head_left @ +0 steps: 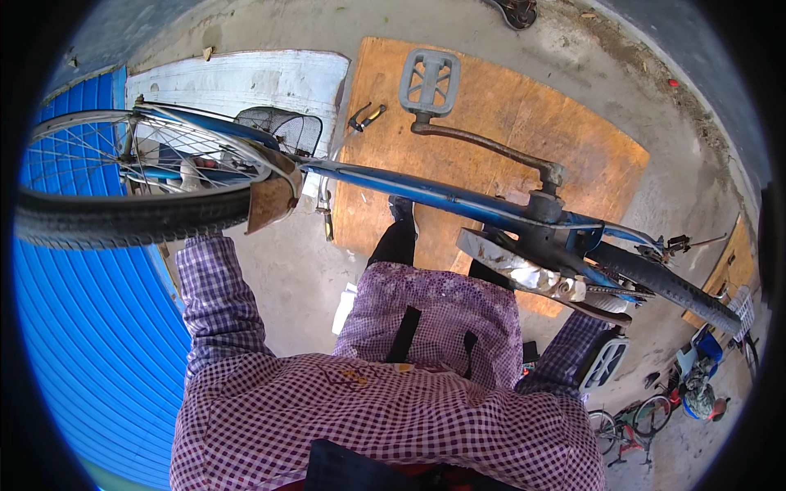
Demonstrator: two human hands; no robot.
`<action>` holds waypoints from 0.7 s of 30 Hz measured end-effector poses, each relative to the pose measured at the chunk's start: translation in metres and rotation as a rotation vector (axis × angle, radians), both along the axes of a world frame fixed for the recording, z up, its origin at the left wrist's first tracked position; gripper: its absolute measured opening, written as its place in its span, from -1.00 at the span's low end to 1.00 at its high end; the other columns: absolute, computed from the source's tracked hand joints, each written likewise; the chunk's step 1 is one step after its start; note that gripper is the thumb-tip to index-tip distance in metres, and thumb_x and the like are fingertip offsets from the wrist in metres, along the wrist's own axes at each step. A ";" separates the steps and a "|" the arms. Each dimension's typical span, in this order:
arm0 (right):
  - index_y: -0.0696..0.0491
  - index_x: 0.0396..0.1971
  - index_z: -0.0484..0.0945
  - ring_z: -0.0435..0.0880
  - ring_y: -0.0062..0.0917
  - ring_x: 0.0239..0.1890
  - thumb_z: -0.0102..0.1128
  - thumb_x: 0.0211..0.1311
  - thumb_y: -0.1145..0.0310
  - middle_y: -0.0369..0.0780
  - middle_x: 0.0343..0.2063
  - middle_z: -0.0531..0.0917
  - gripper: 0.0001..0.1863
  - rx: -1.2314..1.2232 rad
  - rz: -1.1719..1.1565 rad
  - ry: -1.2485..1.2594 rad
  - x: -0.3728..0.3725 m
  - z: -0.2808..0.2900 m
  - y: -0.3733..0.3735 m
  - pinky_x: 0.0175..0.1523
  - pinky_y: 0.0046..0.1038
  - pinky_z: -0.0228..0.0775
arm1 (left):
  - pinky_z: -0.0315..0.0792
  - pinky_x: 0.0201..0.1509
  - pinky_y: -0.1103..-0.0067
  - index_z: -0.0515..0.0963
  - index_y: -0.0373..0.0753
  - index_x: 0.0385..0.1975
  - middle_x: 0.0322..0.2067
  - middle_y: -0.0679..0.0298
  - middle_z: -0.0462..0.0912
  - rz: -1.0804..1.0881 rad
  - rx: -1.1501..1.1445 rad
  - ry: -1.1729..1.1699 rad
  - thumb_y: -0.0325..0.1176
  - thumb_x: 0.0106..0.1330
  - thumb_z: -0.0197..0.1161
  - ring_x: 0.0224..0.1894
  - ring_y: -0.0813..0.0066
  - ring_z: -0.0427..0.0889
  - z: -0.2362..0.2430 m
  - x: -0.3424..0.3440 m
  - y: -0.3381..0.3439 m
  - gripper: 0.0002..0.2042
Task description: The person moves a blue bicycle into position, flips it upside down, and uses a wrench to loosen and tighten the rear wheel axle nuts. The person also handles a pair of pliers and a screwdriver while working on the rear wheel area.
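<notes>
A blue bicycle (pixel 426 191) stretches across the view in front of my body, its front wheel (pixel 123 221) at the left and rear wheel (pixel 671 286) at the right. My left forearm, in a checked sleeve, passes under the front tyre. Through the spokes my left hand (pixel 190 176) shows pale and partly covered, closed round a blue fork tube. My right sleeve goes behind the worn chain guard (pixel 524 268), which hides my right hand. One grey pedal (pixel 430 82) points away from me on its rusty crank (pixel 491 146); the other pedal (pixel 606 364) lies beside my right sleeve.
An orange-brown board (pixel 589 139) and a white board (pixel 246 78) lie on the concrete. Black-and-yellow hand tools (pixel 366 117) rest on the brown board. A black wire basket (pixel 282 127) is behind the front wheel. Blue corrugated sheeting (pixel 82 344) fills the left; a red bicycle (pixel 630 430) is lower right.
</notes>
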State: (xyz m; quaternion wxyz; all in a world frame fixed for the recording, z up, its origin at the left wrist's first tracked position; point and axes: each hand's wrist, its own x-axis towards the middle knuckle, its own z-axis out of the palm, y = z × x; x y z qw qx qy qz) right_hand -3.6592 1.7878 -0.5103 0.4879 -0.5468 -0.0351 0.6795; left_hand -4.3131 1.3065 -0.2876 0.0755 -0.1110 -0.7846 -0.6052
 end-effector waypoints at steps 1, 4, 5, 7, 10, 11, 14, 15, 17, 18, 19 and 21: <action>0.05 0.21 0.54 0.50 -0.15 0.31 -0.01 0.47 0.02 -0.08 0.27 0.53 -0.49 -0.008 0.010 -0.006 0.000 -0.006 -0.001 0.40 0.13 0.27 | 0.68 -0.05 0.38 0.43 -0.23 0.29 -0.08 0.15 0.67 0.031 -0.038 -0.019 -0.20 0.52 0.30 -0.07 0.28 0.70 -0.004 0.007 -0.007 -0.56; 0.05 0.19 0.54 0.50 -0.15 0.29 0.01 0.45 0.03 -0.08 0.24 0.54 -0.50 -0.039 0.029 -0.035 0.004 -0.022 -0.006 0.38 0.12 0.28 | 0.69 -0.07 0.37 0.39 -0.25 0.30 -0.03 0.16 0.66 -0.156 0.197 0.027 -0.27 0.47 0.37 -0.12 0.27 0.71 -0.022 0.029 -0.029 -0.51; 0.04 0.18 0.55 0.51 -0.15 0.28 0.02 0.45 0.03 -0.08 0.23 0.54 -0.50 -0.056 0.044 -0.043 0.005 -0.028 -0.009 0.37 0.12 0.29 | 0.70 -0.11 0.39 0.45 -0.27 0.18 -0.12 0.14 0.68 -0.110 0.232 0.028 -0.33 0.47 0.36 -0.17 0.27 0.73 -0.027 0.033 -0.038 -0.62; 0.04 0.17 0.55 0.51 -0.15 0.27 0.03 0.44 0.03 -0.09 0.22 0.55 -0.51 -0.081 0.066 -0.079 0.007 -0.036 -0.015 0.36 0.11 0.29 | 0.72 -0.14 0.39 0.51 -0.29 0.07 -0.19 0.11 0.71 0.036 0.226 -0.058 -0.38 0.48 0.33 -0.22 0.25 0.75 -0.040 0.039 -0.058 -0.73; 0.04 0.15 0.56 0.52 -0.15 0.25 0.05 0.42 0.04 -0.09 0.19 0.56 -0.52 -0.108 0.113 -0.129 0.006 -0.045 -0.023 0.34 0.10 0.30 | 0.75 -0.09 0.29 0.49 -0.32 0.03 -0.17 0.05 0.72 0.105 0.179 -0.111 -0.36 0.53 0.25 -0.17 0.16 0.78 -0.054 0.038 -0.084 -0.78; 0.04 0.14 0.56 0.52 -0.15 0.24 0.06 0.41 0.04 -0.10 0.18 0.56 -0.52 -0.116 0.131 -0.145 0.006 -0.046 -0.025 0.33 0.10 0.30 | 0.75 -0.08 0.29 0.49 -0.32 0.03 -0.17 0.05 0.72 0.102 0.175 -0.124 -0.36 0.53 0.25 -0.17 0.15 0.78 -0.058 0.037 -0.089 -0.78; 0.03 0.12 0.57 0.53 -0.15 0.22 0.08 0.39 0.04 -0.10 0.16 0.57 -0.53 -0.132 0.177 -0.199 0.005 -0.049 -0.031 0.31 0.09 0.31 | 0.75 -0.08 0.29 0.48 -0.32 0.02 -0.17 0.05 0.72 0.123 0.176 -0.154 -0.36 0.54 0.24 -0.17 0.15 0.78 -0.060 0.037 -0.096 -0.79; 0.03 0.11 0.57 0.53 -0.16 0.21 0.09 0.39 0.04 -0.10 0.15 0.57 -0.54 -0.135 0.195 -0.215 0.005 -0.051 -0.033 0.30 0.09 0.31 | 0.75 -0.08 0.28 0.48 -0.32 0.02 -0.17 0.05 0.72 0.121 0.177 -0.159 -0.37 0.54 0.24 -0.17 0.15 0.78 -0.060 0.039 -0.095 -0.79; 0.03 0.10 0.58 0.54 -0.16 0.20 0.10 0.38 0.05 -0.11 0.13 0.58 -0.54 -0.139 0.230 -0.253 0.005 -0.053 -0.036 0.29 0.08 0.32 | 0.75 -0.08 0.28 0.48 -0.32 0.01 -0.18 0.04 0.72 0.122 0.177 -0.167 -0.37 0.54 0.24 -0.17 0.14 0.78 -0.058 0.042 -0.090 -0.79; 0.03 0.09 0.58 0.54 -0.16 0.19 0.11 0.37 0.05 -0.11 0.12 0.58 -0.55 -0.139 0.249 -0.277 0.006 -0.054 -0.037 0.28 0.08 0.32 | 0.76 -0.08 0.28 0.48 -0.32 0.01 -0.18 0.04 0.72 0.124 0.175 -0.171 -0.37 0.54 0.24 -0.17 0.14 0.78 -0.057 0.044 -0.087 -0.80; 0.03 0.09 0.58 0.54 -0.16 0.19 0.12 0.36 0.05 -0.11 0.11 0.58 -0.55 -0.136 0.277 -0.298 0.006 -0.056 -0.039 0.28 0.08 0.33 | 0.76 -0.07 0.28 0.48 -0.32 0.01 -0.18 0.04 0.72 0.127 0.175 -0.174 -0.37 0.54 0.24 -0.16 0.14 0.78 -0.056 0.045 -0.085 -0.80; 0.02 0.07 0.59 0.55 -0.16 0.17 0.13 0.35 0.05 -0.12 0.10 0.59 -0.56 -0.132 0.320 -0.356 0.006 -0.058 -0.042 0.26 0.07 0.33 | 0.76 -0.07 0.27 0.48 -0.32 0.01 -0.18 0.04 0.72 0.130 0.168 -0.177 -0.37 0.54 0.23 -0.16 0.14 0.78 -0.055 0.047 -0.080 -0.80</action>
